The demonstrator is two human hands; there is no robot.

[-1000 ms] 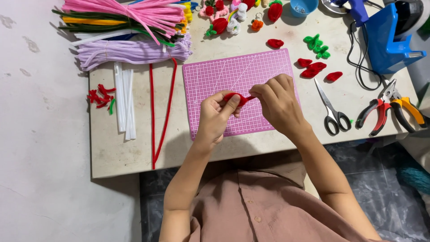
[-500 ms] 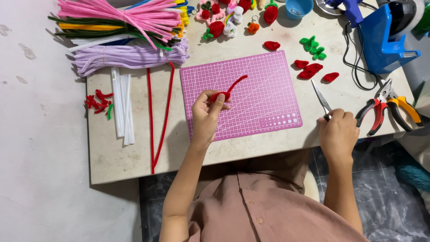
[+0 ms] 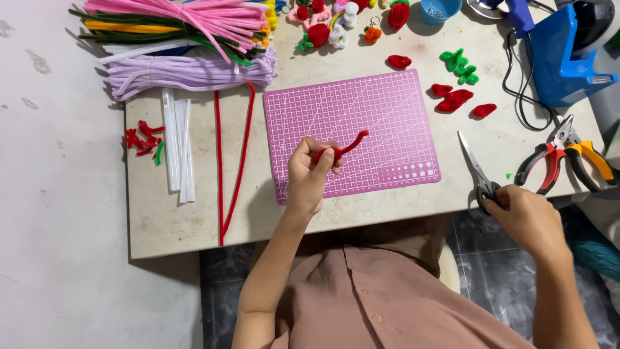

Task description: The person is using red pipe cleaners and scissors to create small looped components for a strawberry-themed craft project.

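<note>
**Red pipe cleaner pinched over the mat, scissors in the other hand**

We see the left hand (image 3: 309,174) raised over the pink gridded cutting mat (image 3: 387,123), its fingers pinched around one end of a short, bent red pipe cleaner (image 3: 345,147). The free end of that fuzzy stem curves up and to the right above the mat's lower middle. The grip is firm, thumb against fingertips.

The right hand (image 3: 526,216) sits at the table's front edge, well apart from the left. It is closed around the handles of a pair of grey metal scissors (image 3: 476,173), whose blades point up and to the left across the pale tabletop (image 3: 161,220). We cannot tell whether the blades are open or closed.

Just right of the scissors lie red-handled pliers (image 3: 544,165) and orange-handled pliers (image 3: 588,155), side by side. Above the mat's right corner we note small red folded petals (image 3: 452,100) and green fuzzy leaf shapes (image 3: 460,64). To the left of the mat a long red pipe cleaner (image 3: 223,168) lies folded into a narrow V, beside white sticks (image 3: 177,145). At the far left corner are bundles of lilac pipe cleaners (image 3: 187,72) and pink pipe cleaners (image 3: 187,14).
</note>
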